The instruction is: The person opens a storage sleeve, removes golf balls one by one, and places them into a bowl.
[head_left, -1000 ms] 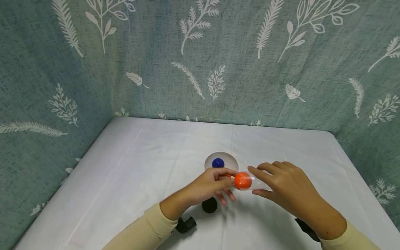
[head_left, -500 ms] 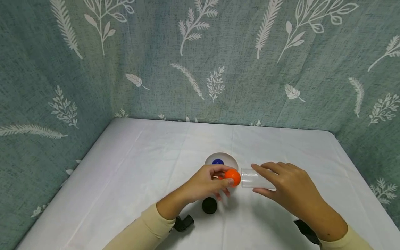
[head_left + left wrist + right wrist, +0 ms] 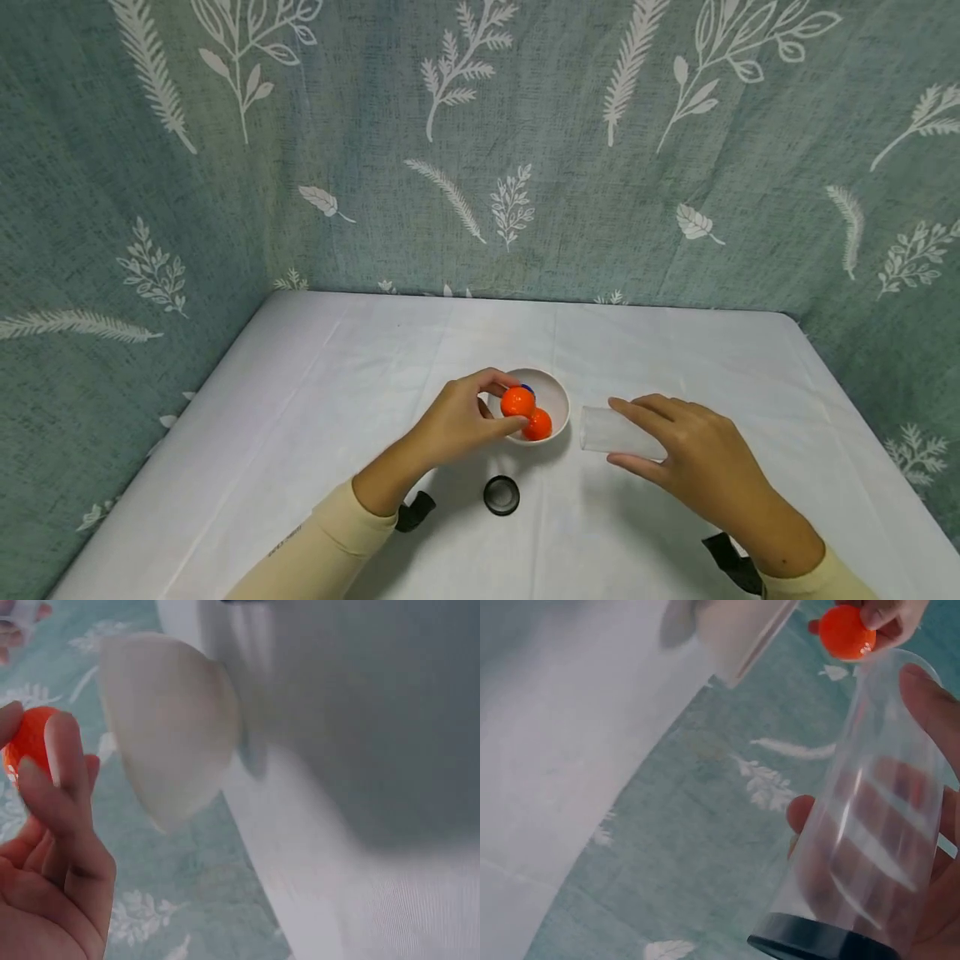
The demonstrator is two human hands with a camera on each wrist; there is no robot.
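Between thumb and fingers, my left hand (image 3: 467,418) pinches an orange ball (image 3: 517,402) over a white bowl (image 3: 559,404). Inside the bowl lie a second orange ball (image 3: 537,425) and a blue ball (image 3: 528,388), the blue one mostly hidden. My right hand (image 3: 686,446) grips a clear plastic tube (image 3: 617,431) on its side, its open mouth facing the bowl. In the right wrist view the tube (image 3: 862,825) looks empty and has a black cap (image 3: 817,939) on its far end. The left wrist view also shows the held orange ball (image 3: 31,742).
A round black lid (image 3: 502,496) lies on the white-covered table (image 3: 360,375) in front of the bowl. Green leaf-patterned cloth (image 3: 555,192) stands behind the table and on both sides. Black straps sit at both wrists.
The orange ball came out of the tube's mouth in my left hand and moved left over the bowl. My right hand has stayed nearly in place with the tube.
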